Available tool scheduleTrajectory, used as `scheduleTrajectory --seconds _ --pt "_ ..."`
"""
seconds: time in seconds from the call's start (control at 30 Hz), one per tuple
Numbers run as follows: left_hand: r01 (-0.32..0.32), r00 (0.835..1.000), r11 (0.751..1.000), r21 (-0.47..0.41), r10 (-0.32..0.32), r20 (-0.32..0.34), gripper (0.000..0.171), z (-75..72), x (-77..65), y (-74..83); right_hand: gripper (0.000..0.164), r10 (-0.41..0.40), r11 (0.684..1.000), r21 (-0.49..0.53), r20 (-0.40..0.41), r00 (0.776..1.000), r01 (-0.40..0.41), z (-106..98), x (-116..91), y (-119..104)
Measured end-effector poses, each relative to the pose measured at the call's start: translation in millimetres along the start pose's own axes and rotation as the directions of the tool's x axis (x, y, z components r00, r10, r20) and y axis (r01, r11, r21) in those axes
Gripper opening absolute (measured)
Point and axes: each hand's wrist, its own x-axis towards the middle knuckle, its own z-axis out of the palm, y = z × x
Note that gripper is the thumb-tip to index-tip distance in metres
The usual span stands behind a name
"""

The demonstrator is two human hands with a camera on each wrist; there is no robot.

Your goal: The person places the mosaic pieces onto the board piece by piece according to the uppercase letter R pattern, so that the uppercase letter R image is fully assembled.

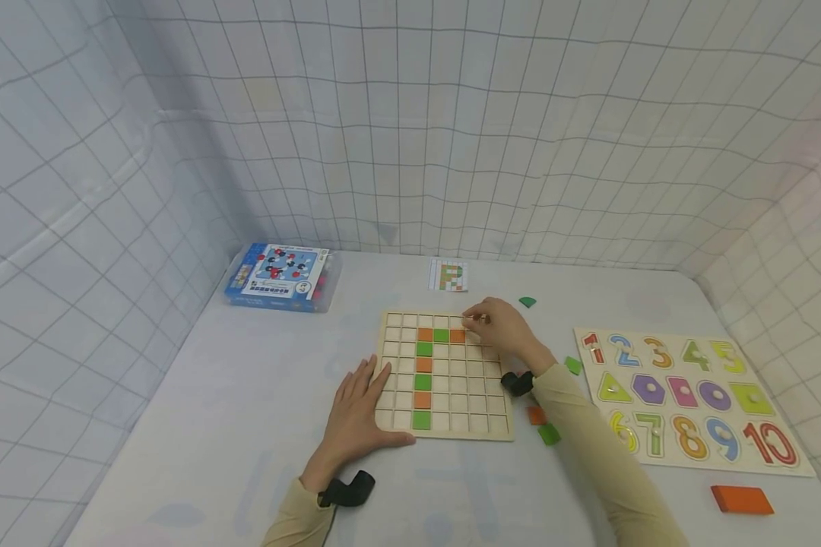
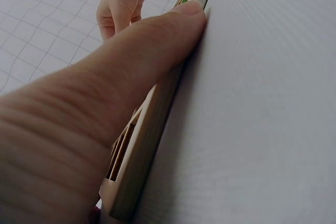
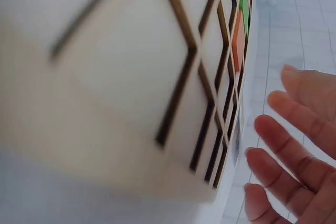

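Observation:
A square wooden grid board [image 1: 473, 380] lies flat on the table, with orange and green square tiles [image 1: 424, 365] set in a column and partway along an upper row. My left hand [image 1: 356, 410] rests with fingers spread along the board's left side, its thumb [image 2: 178, 22] on the front edge. Over the upper right of the grid is my right hand [image 1: 505, 327], fingertips close to the orange tile [image 1: 457, 336] at the row's right end. In the right wrist view its fingers [image 3: 294, 145] are loosely bent, with nothing visible between them.
Loose orange [image 1: 537, 415] and green [image 1: 549, 434] tiles lie beside my right forearm. A dark green piece [image 1: 527, 301] and a small pattern card [image 1: 448, 275] are behind the board. A number puzzle [image 1: 687, 403] and orange block [image 1: 742, 500] sit right, a boxed kit [image 1: 282, 277] back left.

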Motion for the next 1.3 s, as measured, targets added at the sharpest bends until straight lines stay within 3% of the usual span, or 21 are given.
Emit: scheduleTrajectory --seconds 0.23,0.43,0.6,0.8,1.3 --pt "-0.011 1.0 1.0 0.007 0.011 -0.005 0.12 -0.2 0.7 0.5 0.031 0.041 0.999 0.007 -0.148 0.988 -0.04 -21 1 24" --pt "-0.036 0.999 0.999 0.016 0.036 -0.035 0.118 -0.7 0.5 0.9 0.032 0.085 0.995 -0.035 -0.278 0.957 -0.098 -32 1 44" --pt "-0.054 0.997 0.998 0.019 0.055 -0.055 0.118 0.6 -0.2 -0.9 0.033 0.126 0.985 -0.069 -0.328 0.936 -0.157 -37 -2 54" --pt "-0.043 0.998 0.999 0.009 0.044 -0.046 0.119 1.4 -0.1 -0.7 0.035 0.196 0.969 -0.079 -0.325 0.925 -0.233 -43 -5 60" --pt "-0.01 1.0 1.0 0.013 0.01 -0.008 0.12 0.2 -0.1 -0.5 0.038 0.34 0.923 -0.111 -0.218 0.915 -0.37 -46 -8 63"
